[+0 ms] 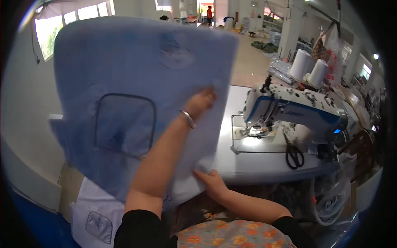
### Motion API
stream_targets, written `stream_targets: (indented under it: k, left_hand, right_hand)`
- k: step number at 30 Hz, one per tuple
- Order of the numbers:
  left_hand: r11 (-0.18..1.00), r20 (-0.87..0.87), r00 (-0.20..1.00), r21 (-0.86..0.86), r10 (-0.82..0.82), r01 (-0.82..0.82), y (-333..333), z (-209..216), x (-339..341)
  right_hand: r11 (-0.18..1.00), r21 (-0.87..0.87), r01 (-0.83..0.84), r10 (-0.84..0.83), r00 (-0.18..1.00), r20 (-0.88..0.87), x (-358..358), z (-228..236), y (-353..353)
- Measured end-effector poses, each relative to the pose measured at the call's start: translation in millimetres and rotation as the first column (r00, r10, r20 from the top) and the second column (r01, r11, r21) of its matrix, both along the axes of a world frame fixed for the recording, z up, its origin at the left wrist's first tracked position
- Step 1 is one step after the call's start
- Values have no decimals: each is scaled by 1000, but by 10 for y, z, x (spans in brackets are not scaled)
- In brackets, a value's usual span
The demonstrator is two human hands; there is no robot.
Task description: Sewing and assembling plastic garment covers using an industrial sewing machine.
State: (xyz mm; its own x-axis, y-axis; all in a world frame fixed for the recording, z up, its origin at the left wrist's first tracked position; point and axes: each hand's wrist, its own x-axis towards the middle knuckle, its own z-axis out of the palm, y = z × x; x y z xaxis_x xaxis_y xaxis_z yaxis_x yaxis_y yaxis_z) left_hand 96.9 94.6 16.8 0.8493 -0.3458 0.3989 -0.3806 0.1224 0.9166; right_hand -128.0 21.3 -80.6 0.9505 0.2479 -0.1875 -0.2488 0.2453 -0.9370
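Observation:
A large light blue fabric panel (140, 74) with a dark-outlined pocket (124, 124) is raised in front of me and fills the left and middle of the view. My left hand (201, 101), a bracelet on its wrist, reaches up and grips the panel near its right edge. Lower down, my right hand (211, 182) pinches the panel's bottom right corner. Much of the table behind the fabric is hidden.
A white and blue sewing machine (289, 107) stands on the grey table (252, 167) to the right, with black scissors (294, 155) lying beside it. White thread cones (308, 66) stand behind. More blue pieces (97, 219) lie at lower left. A person (209, 12) stands far off.

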Motion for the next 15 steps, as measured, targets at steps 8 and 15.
stream_targets:
  k: [8, 15]
  left_hand:
    - [363, 488, 872, 818, -28, -446, -748, -835, -98]
    - [427, 509, 860, 776, 10, -464, -726, -994, 176]
  right_hand:
    - [970, -233, 73, -95, 992, -83, -1157, -244, -2040]
    - [6, -917, -398, -483, 802, -351, -4570, -790, -3585]
